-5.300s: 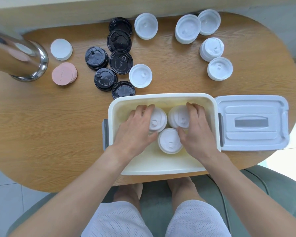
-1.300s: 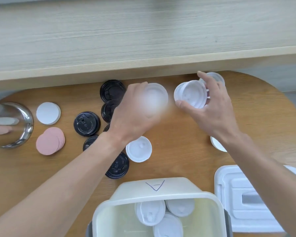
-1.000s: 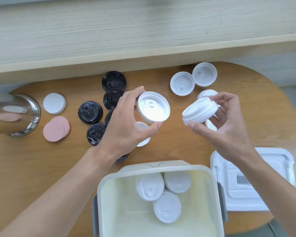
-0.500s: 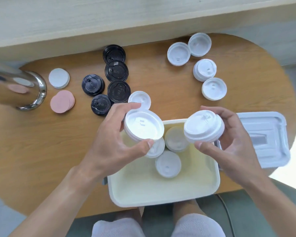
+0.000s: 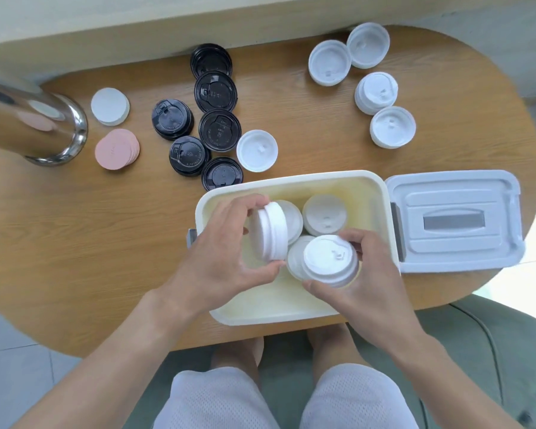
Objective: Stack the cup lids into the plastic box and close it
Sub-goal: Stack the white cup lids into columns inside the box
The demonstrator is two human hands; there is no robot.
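Note:
The cream plastic box (image 5: 294, 178) sits at the table's near edge with white lid stacks inside; one stack (image 5: 324, 213) shows at its back. My left hand (image 5: 220, 252) grips a small stack of white lids (image 5: 268, 231), tilted on edge, over the box's left half. My right hand (image 5: 369, 274) holds another white lid stack (image 5: 330, 261) flat, low inside the box, above a lid lying there. The box's grey cover (image 5: 455, 221) lies flat to the right of the box.
Several black lids (image 5: 218, 130) and one white lid (image 5: 257, 150) lie behind the box. More white lids (image 5: 376, 92) are at the far right. Pink discs (image 5: 116, 149), a white disc (image 5: 110, 106) and a steel cup (image 5: 28, 119) stand at the left.
Both hands picked up white lid stacks from the far side of the table, carried them back and lowered them into the box. The left stack has tipped onto its edge.

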